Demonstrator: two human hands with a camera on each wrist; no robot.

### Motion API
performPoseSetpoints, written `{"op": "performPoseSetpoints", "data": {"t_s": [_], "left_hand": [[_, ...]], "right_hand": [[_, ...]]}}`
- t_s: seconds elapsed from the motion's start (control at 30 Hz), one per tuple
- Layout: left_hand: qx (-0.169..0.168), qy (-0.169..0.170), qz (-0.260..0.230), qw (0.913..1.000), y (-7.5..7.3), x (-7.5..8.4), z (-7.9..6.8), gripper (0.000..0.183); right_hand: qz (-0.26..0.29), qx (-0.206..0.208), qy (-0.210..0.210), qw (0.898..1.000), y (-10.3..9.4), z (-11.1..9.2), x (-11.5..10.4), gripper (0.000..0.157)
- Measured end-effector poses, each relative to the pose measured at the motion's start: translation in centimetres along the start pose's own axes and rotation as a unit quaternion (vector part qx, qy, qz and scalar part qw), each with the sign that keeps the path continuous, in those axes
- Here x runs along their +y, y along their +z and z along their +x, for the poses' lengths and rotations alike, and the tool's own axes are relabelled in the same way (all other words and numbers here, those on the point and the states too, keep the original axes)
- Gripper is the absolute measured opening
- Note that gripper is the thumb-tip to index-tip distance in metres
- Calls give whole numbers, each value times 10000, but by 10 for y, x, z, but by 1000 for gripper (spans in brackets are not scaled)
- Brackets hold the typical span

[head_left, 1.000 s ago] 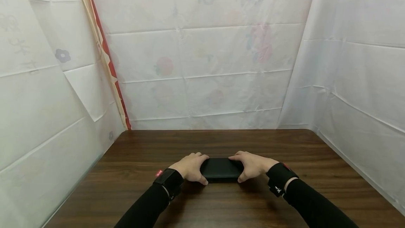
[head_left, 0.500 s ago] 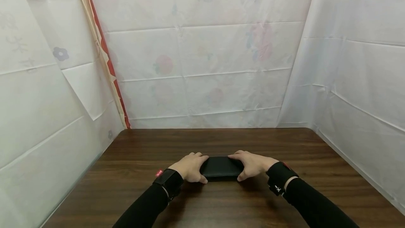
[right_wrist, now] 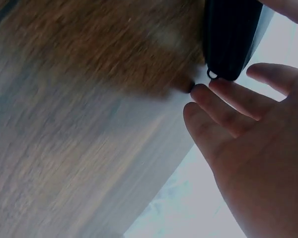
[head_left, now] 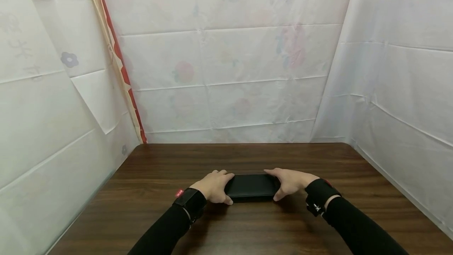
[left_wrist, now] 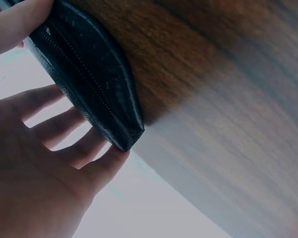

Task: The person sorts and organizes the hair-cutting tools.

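Observation:
A black zip wallet (head_left: 251,186) lies flat on the brown wooden table, its long side running left to right between both hands. My left hand (head_left: 212,187) holds its left end, thumb at the near edge and fingers at the far edge. A dark zipper (left_wrist: 84,74) runs along that end in the left wrist view. At the wallet's right end, my right hand (head_left: 291,182) has its fingers spread and fairly straight, fingertips right by the edge. The right wrist view shows a small metal ring (right_wrist: 212,74) at one corner of the wallet, close to the fingertips.
The wooden table (head_left: 247,231) reaches back to a white printed sheet (head_left: 226,90). More white sheeting stands along the left (head_left: 53,149) and right (head_left: 407,109) sides. A red-and-cream strip (head_left: 122,66) runs down the back left corner.
My right hand has shifted slightly to the right and its grasp has loosened, showing more of the wallet's right end. The left hand stays at the left end.

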State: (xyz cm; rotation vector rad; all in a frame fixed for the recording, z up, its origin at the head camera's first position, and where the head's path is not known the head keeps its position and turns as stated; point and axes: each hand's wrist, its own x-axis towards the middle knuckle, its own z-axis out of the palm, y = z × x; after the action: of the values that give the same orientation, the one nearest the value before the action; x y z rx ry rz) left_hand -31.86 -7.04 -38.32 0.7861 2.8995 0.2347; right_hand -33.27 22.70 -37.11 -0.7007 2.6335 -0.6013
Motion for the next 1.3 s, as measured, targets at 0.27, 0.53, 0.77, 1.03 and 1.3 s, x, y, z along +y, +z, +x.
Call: {"op": "performPoseSetpoints", "data": {"t_s": [0.27,0.53,0.77,1.03,1.3], "left_hand": [[-26,13,-22,10000,-1,-1,-1,85],[-143,-117,65,9998,-3,2,0,86],[-155,-124,49,9998,-4,3,0,87],[-182,-150,29,9997,-4,3,-1,87],[-203,-152,56,9997,-3,3,1,87]], "right_hand": [[259,338,-260,9988,-2,1,14,64],[-240,1467,-286,9885,10,15,17,31],[-246,1835,8,9827,15,25,14,23],[-463,2029,87,9781,21,28,13,24],[-449,2021,552,9768,19,27,3,25]]}}
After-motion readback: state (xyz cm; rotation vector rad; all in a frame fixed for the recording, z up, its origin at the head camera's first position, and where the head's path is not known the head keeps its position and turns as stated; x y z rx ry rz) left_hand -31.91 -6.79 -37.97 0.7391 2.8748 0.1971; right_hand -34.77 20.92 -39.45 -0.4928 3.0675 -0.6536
